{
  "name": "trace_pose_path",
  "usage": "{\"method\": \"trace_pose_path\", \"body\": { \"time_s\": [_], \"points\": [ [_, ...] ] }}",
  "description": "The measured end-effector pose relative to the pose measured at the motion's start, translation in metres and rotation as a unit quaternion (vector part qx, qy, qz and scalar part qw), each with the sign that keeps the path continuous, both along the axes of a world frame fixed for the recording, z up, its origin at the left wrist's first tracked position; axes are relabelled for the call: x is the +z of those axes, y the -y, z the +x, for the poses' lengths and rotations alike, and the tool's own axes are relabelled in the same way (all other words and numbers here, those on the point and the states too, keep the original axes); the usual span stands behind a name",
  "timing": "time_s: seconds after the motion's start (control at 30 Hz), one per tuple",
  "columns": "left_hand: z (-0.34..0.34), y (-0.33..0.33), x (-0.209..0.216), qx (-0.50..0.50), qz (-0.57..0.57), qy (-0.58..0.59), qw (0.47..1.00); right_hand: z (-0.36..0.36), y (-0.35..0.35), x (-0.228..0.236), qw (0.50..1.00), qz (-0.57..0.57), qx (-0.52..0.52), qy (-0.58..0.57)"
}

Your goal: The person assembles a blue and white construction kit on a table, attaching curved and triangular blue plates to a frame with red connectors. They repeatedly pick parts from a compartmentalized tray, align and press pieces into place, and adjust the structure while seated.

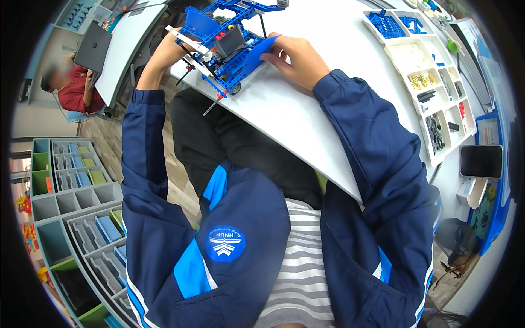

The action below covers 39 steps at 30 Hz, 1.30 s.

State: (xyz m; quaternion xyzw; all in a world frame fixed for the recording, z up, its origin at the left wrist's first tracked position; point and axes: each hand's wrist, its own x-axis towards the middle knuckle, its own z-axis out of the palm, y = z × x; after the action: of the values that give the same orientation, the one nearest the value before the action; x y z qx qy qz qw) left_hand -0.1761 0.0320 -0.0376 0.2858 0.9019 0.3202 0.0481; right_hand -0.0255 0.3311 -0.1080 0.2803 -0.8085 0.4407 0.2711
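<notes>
A blue building-brick model (240,63) with beams, a grey block, a small wheel and white and black rods is at the near edge of the white table. My left hand (170,52) grips its left side beside a white beam; the fingertips are partly hidden behind the model. On the other side, my right hand (298,59) pinches a smooth blue panel (256,59) on the model between thumb and fingers. A thin grey axle (210,108) sticks out at the bottom, past the table edge.
A white sorting tray (432,104) with blue, yellow, grey and red parts lies at the right. Behind it are a dark phone (481,161) and a blue-edged case (495,202). A person (76,90) sits with a laptop (98,46) at the far left, above grey storage trays (76,197).
</notes>
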Motion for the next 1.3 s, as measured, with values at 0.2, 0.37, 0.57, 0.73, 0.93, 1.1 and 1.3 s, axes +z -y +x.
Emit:
{"method": "trace_pose_path", "body": {
  "time_s": [0.2,0.37,0.57,0.73,0.93,1.1,1.3],
  "points": [
    [0.002,0.0,-0.001,0.009,0.016,0.009,1.0,0.002,0.002,0.003,1.0,-0.015,0.007,0.014],
    [0.007,-0.006,0.006,0.01,0.023,0.024,0.999,0.002,0.002,0.006,0.999,-0.023,0.017,0.029],
    [0.02,-0.012,0.01,0.015,0.05,0.055,0.997,-0.001,0.0,0.001,0.999,-0.007,0.004,0.04],
    [0.033,-0.018,0.005,0.062,0.03,0.061,0.996,-0.01,-0.015,-0.003,0.997,-0.012,-0.017,0.079],
    [0.074,-0.037,0.001,0.054,0.135,0.154,0.977,-0.02,-0.04,-0.005,0.985,-0.077,-0.005,0.154],
    [0.1,-0.045,-0.002,0.081,0.231,0.176,0.953,-0.018,-0.032,-0.007,0.961,-0.19,-0.019,0.201],
    [0.093,-0.036,-0.009,0.069,0.302,0.176,0.934,-0.009,-0.022,-0.006,0.959,-0.134,-0.136,0.211]
  ]
}}
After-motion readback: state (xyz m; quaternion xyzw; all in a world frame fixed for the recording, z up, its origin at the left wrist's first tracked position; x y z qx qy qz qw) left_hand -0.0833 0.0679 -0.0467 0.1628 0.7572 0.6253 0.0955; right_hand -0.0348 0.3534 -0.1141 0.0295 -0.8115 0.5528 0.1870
